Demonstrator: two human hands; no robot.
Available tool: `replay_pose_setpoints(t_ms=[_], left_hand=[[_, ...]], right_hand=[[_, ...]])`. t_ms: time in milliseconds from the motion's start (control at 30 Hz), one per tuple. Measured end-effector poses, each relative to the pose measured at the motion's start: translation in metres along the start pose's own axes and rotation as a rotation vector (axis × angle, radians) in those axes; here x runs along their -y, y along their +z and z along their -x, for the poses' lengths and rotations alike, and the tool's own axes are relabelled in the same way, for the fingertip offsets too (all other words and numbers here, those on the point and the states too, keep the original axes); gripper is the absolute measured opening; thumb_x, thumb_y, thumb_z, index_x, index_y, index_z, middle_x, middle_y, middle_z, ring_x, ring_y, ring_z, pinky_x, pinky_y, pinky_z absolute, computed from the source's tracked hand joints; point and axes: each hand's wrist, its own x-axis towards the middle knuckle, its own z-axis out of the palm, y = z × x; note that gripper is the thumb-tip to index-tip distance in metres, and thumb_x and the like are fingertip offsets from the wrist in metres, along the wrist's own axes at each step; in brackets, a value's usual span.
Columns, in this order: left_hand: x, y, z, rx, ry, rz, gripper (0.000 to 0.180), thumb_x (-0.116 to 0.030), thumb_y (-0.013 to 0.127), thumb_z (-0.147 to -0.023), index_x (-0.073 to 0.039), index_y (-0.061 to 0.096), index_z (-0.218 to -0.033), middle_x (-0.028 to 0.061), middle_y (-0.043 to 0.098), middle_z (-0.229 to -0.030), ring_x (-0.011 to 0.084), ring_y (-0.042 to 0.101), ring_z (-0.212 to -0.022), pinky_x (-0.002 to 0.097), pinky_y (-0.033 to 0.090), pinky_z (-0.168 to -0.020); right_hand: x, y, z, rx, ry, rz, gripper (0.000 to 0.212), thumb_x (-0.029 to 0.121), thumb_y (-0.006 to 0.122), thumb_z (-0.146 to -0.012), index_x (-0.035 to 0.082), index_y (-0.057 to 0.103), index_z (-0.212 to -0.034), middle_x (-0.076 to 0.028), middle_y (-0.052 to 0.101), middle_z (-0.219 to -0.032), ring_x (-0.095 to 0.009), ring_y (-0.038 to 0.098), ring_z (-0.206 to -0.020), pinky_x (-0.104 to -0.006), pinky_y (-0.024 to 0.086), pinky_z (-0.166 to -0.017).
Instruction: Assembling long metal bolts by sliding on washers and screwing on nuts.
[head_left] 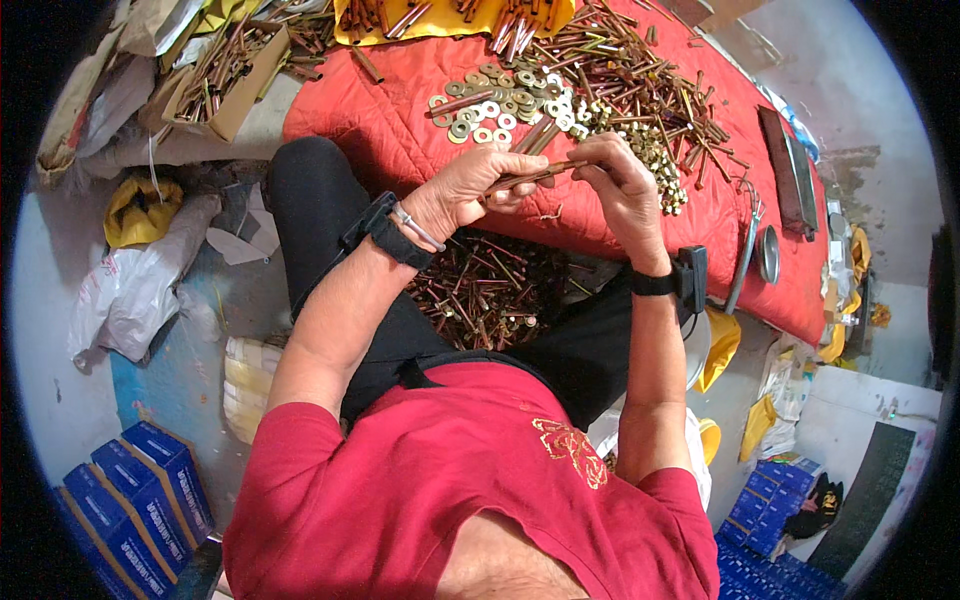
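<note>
In front of the red cloth, my left hand (pixel 468 186) is closed around one or more slim bronze-coloured metal tubes. From its fingertips a long bronze-coloured bolt (pixel 545 174) points toward my right hand (pixel 624 184), which pinches the far end with thumb and fingers. What exactly sits between those right fingertips is too small to make out. Just beyond the left hand lie flat metal washers (pixel 485 113) in a loose spread. A heap of small brass-coloured nuts (pixel 648 150) is nearest my right hand. Long coppery bolts (pixel 640 75) are piled behind the nuts.
The red cloth (pixel 340 105) covers the work surface. A cardboard box (pixel 235 105) of metal tubes stands far left, and a yellow cloth (pixel 455 30) bears more tubes. Below, between my legs, is a mass of bolts (pixel 490 290). Blue boxes (pixel 140 490) are stacked lower left.
</note>
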Motion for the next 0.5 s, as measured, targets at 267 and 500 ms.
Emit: replay_pose_setpoints(t_ms=[267,500], left_hand=[[0.003,0.010,-0.005,-0.021,0.148,-0.240,0.017,-0.020,0.063,-0.088,-0.003,0.062,-0.086,-0.0030,0.052,-0.060,0.0023,0.039,-0.042,0.0182,0.029,-0.038],[0.002,0.007,0.002,-0.155,0.337,-0.567,0.019,-0.025,0.064,-0.086,-0.006,0.064,-0.087,-0.0052,0.052,-0.065,0.0020,0.044,-0.054,0.0178,0.033,-0.046]], right_hand=[[0.007,0.008,0.012,-0.135,-0.071,0.074,0.009,0.001,0.055,-0.088,-0.001,0.063,-0.093,-0.007,0.060,-0.077,-0.013,0.058,-0.063,-0.0255,0.048,-0.060],[0.012,0.007,0.008,0.067,0.326,0.254,0.032,0.023,0.042,-0.098,-0.001,0.062,-0.090,-0.006,0.055,-0.065,-0.016,0.054,-0.057,-0.0301,0.042,-0.053]])
